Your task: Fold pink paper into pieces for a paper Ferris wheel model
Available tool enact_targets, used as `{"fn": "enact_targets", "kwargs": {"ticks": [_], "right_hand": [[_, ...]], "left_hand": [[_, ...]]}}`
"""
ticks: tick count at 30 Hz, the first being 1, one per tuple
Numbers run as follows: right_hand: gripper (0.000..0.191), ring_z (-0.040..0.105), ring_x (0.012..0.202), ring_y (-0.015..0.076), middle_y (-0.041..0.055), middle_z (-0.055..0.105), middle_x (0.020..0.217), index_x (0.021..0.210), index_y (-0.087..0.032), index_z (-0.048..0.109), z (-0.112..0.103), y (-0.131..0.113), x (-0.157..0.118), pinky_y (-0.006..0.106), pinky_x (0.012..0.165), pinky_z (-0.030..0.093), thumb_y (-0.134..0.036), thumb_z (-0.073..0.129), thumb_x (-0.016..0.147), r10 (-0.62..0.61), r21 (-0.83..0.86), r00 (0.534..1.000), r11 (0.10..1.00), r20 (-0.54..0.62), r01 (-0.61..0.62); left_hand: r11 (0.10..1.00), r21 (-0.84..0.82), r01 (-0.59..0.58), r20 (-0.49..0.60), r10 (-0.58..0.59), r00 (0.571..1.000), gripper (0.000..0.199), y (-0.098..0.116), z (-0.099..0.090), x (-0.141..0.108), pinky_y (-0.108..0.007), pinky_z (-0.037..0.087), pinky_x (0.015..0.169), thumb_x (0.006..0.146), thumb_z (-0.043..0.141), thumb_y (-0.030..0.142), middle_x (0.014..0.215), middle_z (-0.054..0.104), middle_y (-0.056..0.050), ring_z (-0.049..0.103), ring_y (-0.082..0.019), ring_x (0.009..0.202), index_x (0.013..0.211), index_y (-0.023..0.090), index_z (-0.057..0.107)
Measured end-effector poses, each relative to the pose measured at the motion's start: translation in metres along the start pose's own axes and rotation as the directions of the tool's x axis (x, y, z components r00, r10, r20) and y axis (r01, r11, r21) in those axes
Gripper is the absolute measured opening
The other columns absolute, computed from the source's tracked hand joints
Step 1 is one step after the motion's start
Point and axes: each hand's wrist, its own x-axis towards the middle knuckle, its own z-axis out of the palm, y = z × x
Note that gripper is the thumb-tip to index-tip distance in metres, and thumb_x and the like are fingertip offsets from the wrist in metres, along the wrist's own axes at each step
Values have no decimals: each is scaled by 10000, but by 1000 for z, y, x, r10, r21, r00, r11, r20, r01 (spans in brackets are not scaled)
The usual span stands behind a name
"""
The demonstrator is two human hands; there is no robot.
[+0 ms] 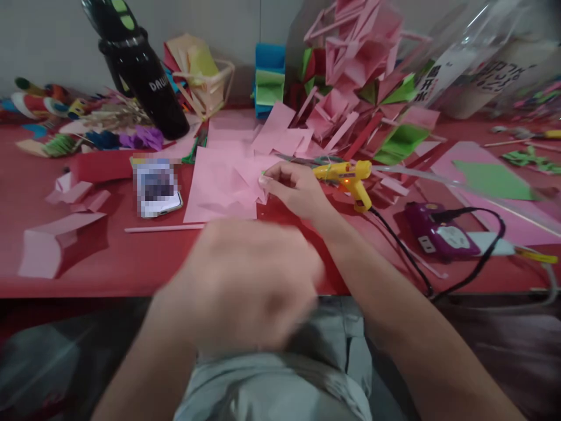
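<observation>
My left hand (254, 275) is close to the camera, raised in front of the table edge and smeared by motion. It looks curled, but its fingers and anything in them cannot be made out. Farther forward, my right hand (291, 181) has thumb and forefinger pinched on a small piece of pink paper, over the right part of a pink paper sheet (214, 184). A yellow glue gun (346, 172) lies just right of that hand, its orange light lit. Scissors (326, 159) lie behind the hand, partly covered by it.
A phone (158, 187) and a folded pink paper strip (61, 242) lie to the left. A black bottle (144, 82) stands behind them. Pink paper constructions (355, 52) rise at the back. A purple power block (440, 231) with a black cord sits right on the red table (144, 263).
</observation>
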Motion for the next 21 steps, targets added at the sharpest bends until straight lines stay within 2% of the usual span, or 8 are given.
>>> {"fn": "enact_targets", "kwargs": {"ticks": [3,4,6,8,10,13,17,21], "right_hand": [[209,519,620,119,-5,613,695,761,-181,609,-3,2,2,268,595,428,-359,644,864,-16,-6,1000,1000,26,16],[198,522,618,121,-7,614,692,772,-179,614,-4,3,3,269,597,428,-351,630,868,-2,-17,1000,1000,28,3],[184,537,622,128,-7,621,678,775,-177,618,-6,6,4,277,615,440,-333,613,871,24,-57,1000,998,13,-23],[160,571,665,140,6,653,715,785,-174,636,-8,10,6,291,663,463,-305,600,869,20,-105,1000,994,-14,-22],[143,600,709,153,25,686,770,813,-170,666,-9,16,7,306,701,478,-291,604,857,8,-150,998,989,-63,-17],[148,637,760,169,51,718,844,875,-166,690,-10,23,8,320,721,501,-295,626,840,14,-161,992,986,-128,-34],[197,667,818,184,76,738,932,928,-168,697,-10,23,7,330,736,527,-337,670,828,18,-152,982,987,-189,-48],[239,671,838,187,93,740,990,996,-168,720,-10,17,3,330,729,542,-347,670,846,-22,-214,985,977,-171,-15]], "left_hand": [[999,-51,19,-142,-26,989,75,-57,-4,51,-292,472,699,860,572,267,846,605,-6,595,-154,759,894,210,605],[996,-89,33,-165,-47,985,146,-77,-2,65,-297,476,728,825,617,276,927,621,-21,594,-166,809,952,204,610],[981,-175,79,-142,-105,984,265,-112,10,83,-305,476,759,796,651,307,1048,623,-46,585,-183,878,1032,194,610],[951,-283,121,-105,-156,982,182,-134,27,90,-283,448,715,824,617,330,907,611,-27,552,-165,803,928,181,609],[929,-332,162,-49,-188,981,223,-141,44,88,-265,377,619,844,601,358,694,500,14,463,-136,668,726,178,540],[877,-422,230,-27,-266,964,311,-140,57,81,-264,295,550,849,606,358,615,393,39,380,-118,601,634,187,459],[878,-424,222,-124,-299,946,328,-138,52,77,-267,280,547,862,622,357,598,424,38,395,-115,596,619,178,494],[854,-483,194,-200,-323,925,275,-140,48,78,-256,329,555,851,658,345,623,498,28,468,-120,610,666,169,557]]}}
